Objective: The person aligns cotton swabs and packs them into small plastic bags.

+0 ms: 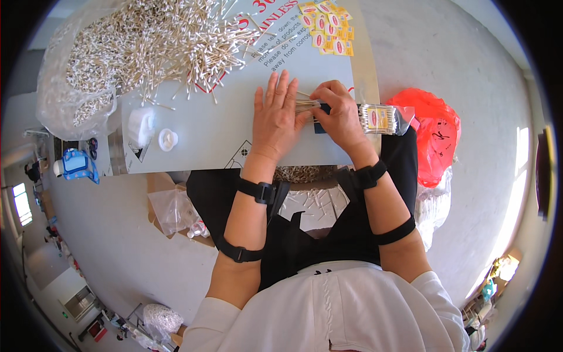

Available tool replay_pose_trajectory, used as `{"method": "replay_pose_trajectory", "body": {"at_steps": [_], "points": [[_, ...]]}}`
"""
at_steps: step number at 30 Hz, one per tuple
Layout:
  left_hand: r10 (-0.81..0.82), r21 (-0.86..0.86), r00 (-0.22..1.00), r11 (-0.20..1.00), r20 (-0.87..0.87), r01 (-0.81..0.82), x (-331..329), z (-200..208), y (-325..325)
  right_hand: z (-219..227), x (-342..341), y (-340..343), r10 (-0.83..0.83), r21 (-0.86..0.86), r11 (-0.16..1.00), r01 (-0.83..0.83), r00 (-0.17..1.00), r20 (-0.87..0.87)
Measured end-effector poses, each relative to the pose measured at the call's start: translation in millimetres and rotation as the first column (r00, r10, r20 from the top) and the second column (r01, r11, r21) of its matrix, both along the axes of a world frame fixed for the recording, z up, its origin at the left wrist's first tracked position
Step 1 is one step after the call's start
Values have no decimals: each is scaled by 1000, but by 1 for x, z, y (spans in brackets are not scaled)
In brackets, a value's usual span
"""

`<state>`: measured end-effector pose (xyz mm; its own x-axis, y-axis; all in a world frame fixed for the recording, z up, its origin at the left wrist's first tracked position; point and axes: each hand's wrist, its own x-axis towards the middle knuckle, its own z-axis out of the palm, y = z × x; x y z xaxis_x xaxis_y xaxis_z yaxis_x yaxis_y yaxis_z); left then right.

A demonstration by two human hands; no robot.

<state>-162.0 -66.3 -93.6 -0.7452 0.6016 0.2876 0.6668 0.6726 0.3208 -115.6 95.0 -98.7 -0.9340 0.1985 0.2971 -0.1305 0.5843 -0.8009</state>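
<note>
A small bundle of cotton swabs [305,106] lies between my hands near the table's front edge. My left hand [274,124] rests palm down with its fingers stretched out, its thumb and index finger against one end of the bundle. At the other end, the bent fingers and thumb of my right hand [340,119] pinch the swabs. Under the right hand a dark block [320,127] partly shows. Just right of it lies a clear packet of cotton swabs [369,119] with a yellow and red label [382,119]. The palms' undersides are hidden.
A large heap of loose swabs [141,47] spills from a clear bag [50,102] at the back left. Yellow labels [328,26] lie at the back right. A white round tub [168,139] stands left. A red plastic bag [437,138] hangs beyond the table's right edge.
</note>
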Motion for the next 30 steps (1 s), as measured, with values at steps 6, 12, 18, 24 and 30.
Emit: {"method": "replay_pose_trajectory", "body": {"at_steps": [6, 12, 18, 24, 30], "points": [[37, -161, 992, 987, 118, -18, 35, -2, -3, -3, 13, 0, -35, 49, 998, 36, 999, -10], [65, -64, 996, 996, 67, -60, 26, 1, 0, 1, 20, -6, -150, -201, 967, 154, 988, 37], [46, 176, 996, 983, 73, -58, -1, 0, -3, -3, 17, 0, -73, 13, 997, 73, 997, 22], [41, 205, 994, 977, 106, -62, -7, -4, -3, -4, 8, 9, 13, 89, 996, -14, 1000, 7], [30, 284, 998, 958, 53, -43, -9, -8, -4, 1, -3, 13, -49, -26, 998, 49, 999, -22]]}}
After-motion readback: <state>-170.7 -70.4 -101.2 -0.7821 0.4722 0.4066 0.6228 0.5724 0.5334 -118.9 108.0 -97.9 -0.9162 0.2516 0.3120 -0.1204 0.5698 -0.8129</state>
